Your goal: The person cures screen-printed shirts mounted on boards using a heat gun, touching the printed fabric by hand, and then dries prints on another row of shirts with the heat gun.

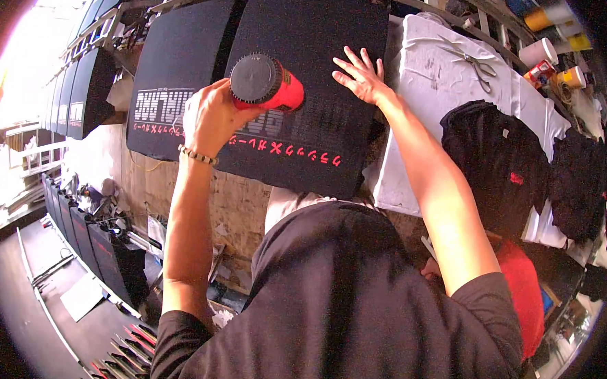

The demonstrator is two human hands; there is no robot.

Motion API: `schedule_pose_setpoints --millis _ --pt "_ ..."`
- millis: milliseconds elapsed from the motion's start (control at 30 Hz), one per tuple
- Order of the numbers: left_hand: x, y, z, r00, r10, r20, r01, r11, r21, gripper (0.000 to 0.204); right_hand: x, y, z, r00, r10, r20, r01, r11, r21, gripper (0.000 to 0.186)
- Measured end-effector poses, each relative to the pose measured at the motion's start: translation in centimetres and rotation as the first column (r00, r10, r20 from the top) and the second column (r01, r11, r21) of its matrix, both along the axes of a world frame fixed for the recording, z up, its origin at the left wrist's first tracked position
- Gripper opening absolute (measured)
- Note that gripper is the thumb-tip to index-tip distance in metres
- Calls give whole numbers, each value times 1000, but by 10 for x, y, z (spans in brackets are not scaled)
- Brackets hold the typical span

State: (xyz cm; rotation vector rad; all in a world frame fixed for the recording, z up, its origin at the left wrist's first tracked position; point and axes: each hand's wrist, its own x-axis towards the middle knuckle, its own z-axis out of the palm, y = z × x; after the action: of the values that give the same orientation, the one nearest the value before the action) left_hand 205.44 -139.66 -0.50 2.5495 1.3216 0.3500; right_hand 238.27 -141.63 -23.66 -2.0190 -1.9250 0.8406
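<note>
My left hand (209, 121) is wrapped round a red, drum-shaped tool with a black ribbed round end, which looks like a heat gun (291, 93). It is held over the lower printed part of a black fabric panel (305, 25); its far end and the grip are partly hidden. My right hand (365, 81) is spread, fingers apart, over the right side of the same panel, holding nothing. Grey block lettering and a row of red characters run across the fabric. A second black panel (180, 49) with similar print lies to the left.
White cloth (418, 92) covers the surface on the right, with metal scissors (478, 67) and a black printed shirt (494, 151) on it. Several tubs, including a white one (538, 52), stand far right. More black panels (89, 89) line the left. A red rounded thing (523, 297) is beside my right elbow.
</note>
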Motion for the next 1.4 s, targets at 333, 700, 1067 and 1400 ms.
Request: schedule_pose_setpoints --millis 333,700,1067,1400 --pt "-26 18 5 999 -42 6 42 997 -61 46 -1 -1 1 1000 -11 4 11 1000 -1 82" --pt "-21 21 -2 988 -142 57 146 986 -83 44 -2 -1 1 999 -26 -32 27 999 28 83" --pt "39 4 -6 983 -129 134 141 986 -87 46 3 3 -1 995 -44 -91 48 998 37 77" --pt "39 1 5 995 -97 -34 93 992 -86 46 5 2 0 988 -51 -146 58 997 45 75"
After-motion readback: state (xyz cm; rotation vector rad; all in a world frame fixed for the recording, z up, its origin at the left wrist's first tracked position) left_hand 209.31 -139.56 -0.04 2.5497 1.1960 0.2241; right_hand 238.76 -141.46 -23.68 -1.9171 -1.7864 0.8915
